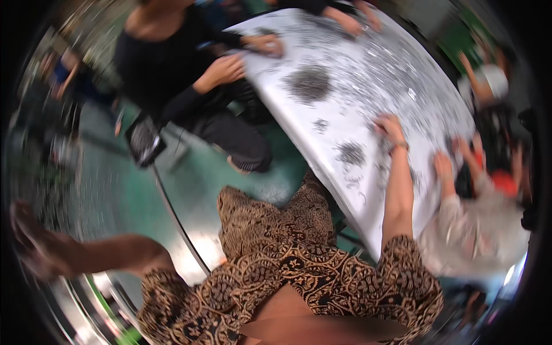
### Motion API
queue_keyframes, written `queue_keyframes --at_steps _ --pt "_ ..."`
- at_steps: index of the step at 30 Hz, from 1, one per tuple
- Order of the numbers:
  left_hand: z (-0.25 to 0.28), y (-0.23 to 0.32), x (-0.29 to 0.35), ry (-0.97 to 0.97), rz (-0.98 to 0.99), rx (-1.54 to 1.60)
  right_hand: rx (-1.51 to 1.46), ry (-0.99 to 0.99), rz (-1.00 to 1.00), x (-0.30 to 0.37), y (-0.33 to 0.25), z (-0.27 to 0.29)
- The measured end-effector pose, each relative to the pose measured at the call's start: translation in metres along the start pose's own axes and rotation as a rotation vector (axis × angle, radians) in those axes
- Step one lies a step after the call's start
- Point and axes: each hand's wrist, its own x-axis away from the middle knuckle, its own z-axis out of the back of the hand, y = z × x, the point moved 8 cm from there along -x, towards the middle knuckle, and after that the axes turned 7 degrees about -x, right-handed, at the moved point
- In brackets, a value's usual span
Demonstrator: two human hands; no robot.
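My right hand (391, 127) rests over the white-covered table (359, 215), its fingers curled down at the covering. Whatever is between those fingertips is too small and blurred to name. Around it lie many small dark pieces, with one loose heap (351, 153) nearest my wrist and a larger dark heap (309, 83) farther off. A wide scatter of grey, shiny pieces (402, 69) covers the table's far part. Stretched out to the far left, away from the table, my left hand (35, 244) is smeared by motion, so its fingers cannot be made out.
A person in black (167, 63) sits across at the left, hands at the table edge. Another person's hands (348, 22) work at the far end. Close on my right sits a person in a pale top (474, 236). A dark stand (146, 141) is on the green floor (109, 167).
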Motion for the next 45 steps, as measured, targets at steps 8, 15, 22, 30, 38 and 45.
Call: queue_keyframes --at_steps 8,15,22,30,38,45 --pt "-0.222 0.253 0.215 -1.288 0.150 0.977 -0.542 0.041 -0.015 0.085 -0.058 -0.061" --pt "-0.315 0.369 0.335 -1.566 0.368 1.196 -0.970 -0.019 0.076 0.129 -0.082 -0.127" --pt "-0.291 0.349 0.370 -1.890 0.980 1.526 -0.927 0.098 -0.006 0.169 -0.073 -0.155" --pt "-0.284 0.358 0.382 -1.997 1.526 1.657 -0.017 0.486 0.734 0.210 -0.138 -0.150" --pt "-0.315 0.388 0.363 -1.914 1.135 1.617 0.018 0.475 0.604 0.210 -0.116 -0.131" --pt "-0.323 0.417 0.382 -2.087 1.132 1.508 0.117 0.716 0.470 0.211 -0.084 -0.100"
